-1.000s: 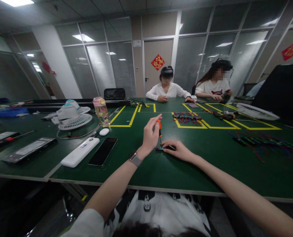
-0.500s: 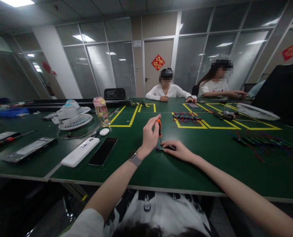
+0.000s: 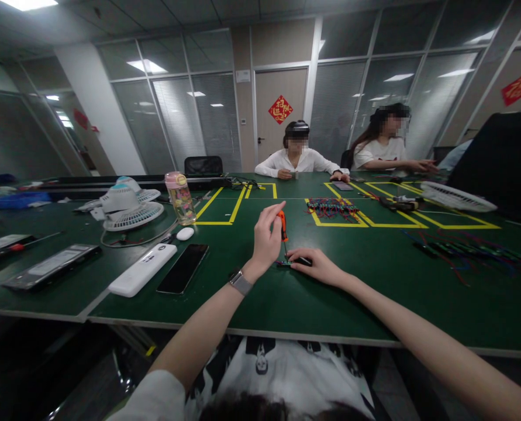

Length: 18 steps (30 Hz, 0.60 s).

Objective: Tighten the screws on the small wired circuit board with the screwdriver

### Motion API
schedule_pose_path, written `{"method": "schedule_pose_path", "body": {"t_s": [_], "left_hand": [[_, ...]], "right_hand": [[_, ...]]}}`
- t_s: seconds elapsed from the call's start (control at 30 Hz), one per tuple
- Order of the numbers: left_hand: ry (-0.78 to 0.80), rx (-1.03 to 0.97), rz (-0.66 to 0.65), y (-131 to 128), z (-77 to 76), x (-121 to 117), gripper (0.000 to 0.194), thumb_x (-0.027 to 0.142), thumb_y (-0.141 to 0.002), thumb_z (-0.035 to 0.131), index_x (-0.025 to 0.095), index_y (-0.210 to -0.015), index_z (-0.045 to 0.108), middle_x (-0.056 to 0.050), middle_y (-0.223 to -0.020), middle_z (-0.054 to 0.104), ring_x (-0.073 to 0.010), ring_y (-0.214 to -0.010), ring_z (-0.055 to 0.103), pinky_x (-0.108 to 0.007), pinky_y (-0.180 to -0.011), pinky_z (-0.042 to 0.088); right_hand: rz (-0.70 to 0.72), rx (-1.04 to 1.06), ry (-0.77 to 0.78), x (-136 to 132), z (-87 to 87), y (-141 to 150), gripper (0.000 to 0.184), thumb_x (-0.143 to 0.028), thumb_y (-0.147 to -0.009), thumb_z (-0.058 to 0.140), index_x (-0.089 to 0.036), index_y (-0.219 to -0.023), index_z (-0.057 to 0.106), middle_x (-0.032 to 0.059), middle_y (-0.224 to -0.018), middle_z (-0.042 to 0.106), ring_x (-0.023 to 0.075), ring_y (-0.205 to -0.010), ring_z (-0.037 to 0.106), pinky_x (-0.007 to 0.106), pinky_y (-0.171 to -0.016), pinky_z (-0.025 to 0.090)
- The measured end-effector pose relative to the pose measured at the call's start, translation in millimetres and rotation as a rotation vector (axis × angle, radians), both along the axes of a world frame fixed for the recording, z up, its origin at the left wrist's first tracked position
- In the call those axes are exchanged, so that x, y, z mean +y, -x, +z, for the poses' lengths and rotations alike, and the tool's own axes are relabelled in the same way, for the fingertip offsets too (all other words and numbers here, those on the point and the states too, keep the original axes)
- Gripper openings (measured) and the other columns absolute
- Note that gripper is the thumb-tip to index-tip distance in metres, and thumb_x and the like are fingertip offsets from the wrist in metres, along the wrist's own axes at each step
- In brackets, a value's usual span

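While left hand (image 3: 266, 238) stands upright, right hand (image 3: 320, 267) lies low.

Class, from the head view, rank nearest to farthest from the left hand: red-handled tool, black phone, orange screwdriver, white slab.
1. Orange screwdriver, touching left hand
2. Black phone, left side
3. White slab, farther left
4. Red-handled tool, far left
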<state>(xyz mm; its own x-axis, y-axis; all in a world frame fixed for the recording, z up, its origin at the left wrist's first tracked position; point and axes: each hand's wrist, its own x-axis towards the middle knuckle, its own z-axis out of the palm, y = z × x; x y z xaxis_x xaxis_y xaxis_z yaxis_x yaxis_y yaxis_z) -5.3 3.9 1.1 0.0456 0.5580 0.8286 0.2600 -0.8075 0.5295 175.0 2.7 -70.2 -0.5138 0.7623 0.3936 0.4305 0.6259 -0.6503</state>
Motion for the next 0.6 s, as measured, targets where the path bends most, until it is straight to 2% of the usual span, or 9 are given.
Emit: {"method": "schedule_pose_path", "body": {"t_s": [0.13,0.27,0.37,0.5,0.6], "left_hand": [[-0.012,-0.029,0.019,-1.6,-0.7,0.1,0.025,0.019,-0.092,0.052,0.020,-0.114,0.063,-0.005,-0.106,0.066,-0.0159,-0.098,0.061,-0.030,-0.091,0.047],[-0.027,0.018,0.123,-1.7,0.6,-2.2,0.020,0.025,-0.085,0.065,0.022,-0.104,0.068,-0.003,-0.092,0.058,-0.0153,-0.089,0.057,-0.028,-0.086,0.046],[-0.004,0.030,0.104,-1.3,0.8,-2.7,0.022,0.028,-0.089,0.059,0.023,-0.108,0.067,-0.004,-0.098,0.055,-0.0154,-0.094,0.056,-0.028,-0.089,0.046],[0.020,0.024,-0.013,-1.2,-0.8,-0.5,0.031,0.021,-0.097,0.040,0.021,-0.120,0.061,-0.007,-0.114,0.060,-0.0159,-0.108,0.056,-0.030,-0.096,0.044],[0.027,0.001,-0.045,-1.7,-2.0,0.8,0.031,0.019,-0.096,0.041,0.020,-0.121,0.059,-0.006,-0.110,0.065,-0.0153,-0.102,0.060,-0.029,-0.092,0.045]], "right_hand": [[0.004,0.000,0.006,0.5,-0.8,0.3,0.018,-0.033,-0.086,0.062,-0.020,-0.093,0.072,0.0101,-0.111,0.071,0.0251,-0.107,0.065,0.042,-0.097,0.049],[-0.005,0.005,0.017,-0.3,-0.2,1.0,0.016,-0.033,-0.086,0.062,-0.019,-0.091,0.070,0.0103,-0.111,0.071,0.0249,-0.106,0.065,0.042,-0.097,0.049],[-0.014,0.000,0.028,-1.5,1.3,1.4,0.012,-0.030,-0.084,0.063,-0.018,-0.086,0.068,0.0110,-0.110,0.071,0.0252,-0.106,0.065,0.042,-0.097,0.048],[-0.005,0.009,0.043,-2.3,2.1,1.9,0.011,-0.029,-0.084,0.063,-0.018,-0.085,0.065,0.0109,-0.108,0.071,0.0254,-0.107,0.065,0.042,-0.097,0.048],[-0.009,0.023,0.048,-2.6,2.0,2.3,0.012,-0.030,-0.084,0.063,-0.018,-0.085,0.064,0.0105,-0.108,0.071,0.0252,-0.107,0.065,0.041,-0.097,0.048]]}}
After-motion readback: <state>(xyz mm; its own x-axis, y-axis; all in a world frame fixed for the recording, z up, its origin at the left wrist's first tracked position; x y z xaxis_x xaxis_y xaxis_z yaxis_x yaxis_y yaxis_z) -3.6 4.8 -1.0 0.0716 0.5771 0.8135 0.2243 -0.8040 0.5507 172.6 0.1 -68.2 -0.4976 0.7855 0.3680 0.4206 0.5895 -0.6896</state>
